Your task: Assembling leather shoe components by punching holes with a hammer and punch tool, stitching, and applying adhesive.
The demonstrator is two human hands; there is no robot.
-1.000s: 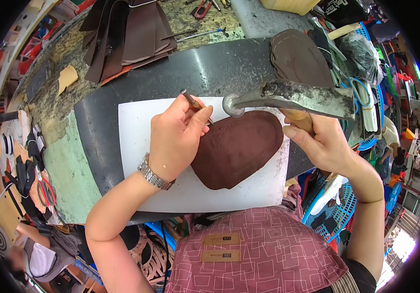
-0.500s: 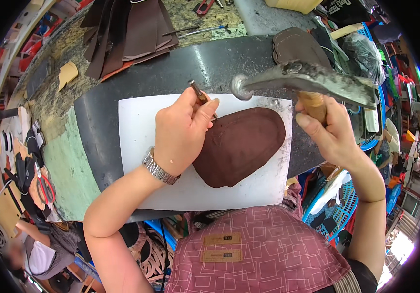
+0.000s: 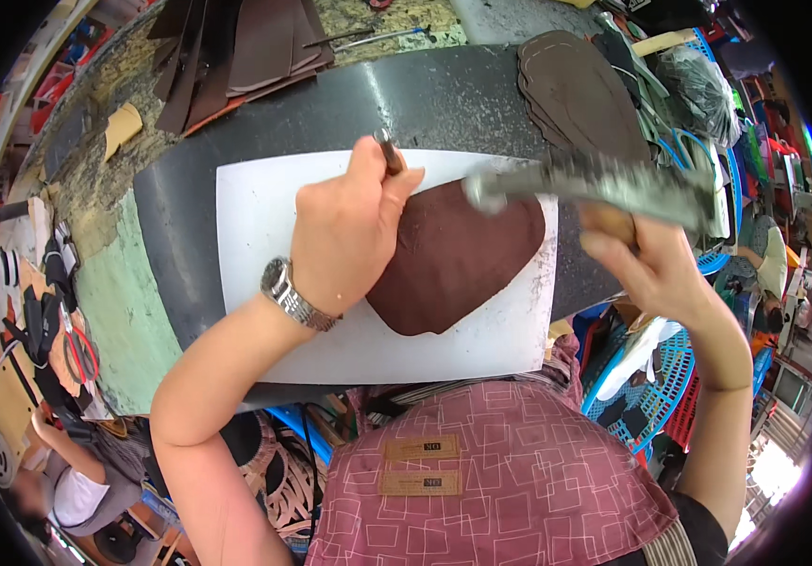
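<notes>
My left hand (image 3: pixel 344 226), with a metal watch on its wrist, is closed around a slim metal punch (image 3: pixel 387 146). The punch's top sticks out above my thumb and finger; its lower tip is hidden by my hand. Beneath and beside this hand, a rounded dark brown leather piece (image 3: pixel 472 269) lies flat on a white board (image 3: pixel 255 236). My right hand (image 3: pixel 656 269) grips the wooden handle of a hammer (image 3: pixel 604 189). The steel head is blurred by motion and hangs over the leather's far right end, its round face toward the punch and apart from it.
Under the board lies a dark slab (image 3: pixel 443 94). Brown leather strips (image 3: pixel 264 57) are at the far left, stitched-edge leather pieces (image 3: pixel 576 94) at the far right. Red-handled scissors (image 3: pixel 80 354) lie left; a blue basket (image 3: pixel 646 396) stands right. Another person's arm (image 3: pixel 71 448) shows lower left.
The hammer has swung down and slightly right, now overlapping the leather in view. My left hand keeps its hold on the punch. The whole view has shifted, so the table appears higher.
</notes>
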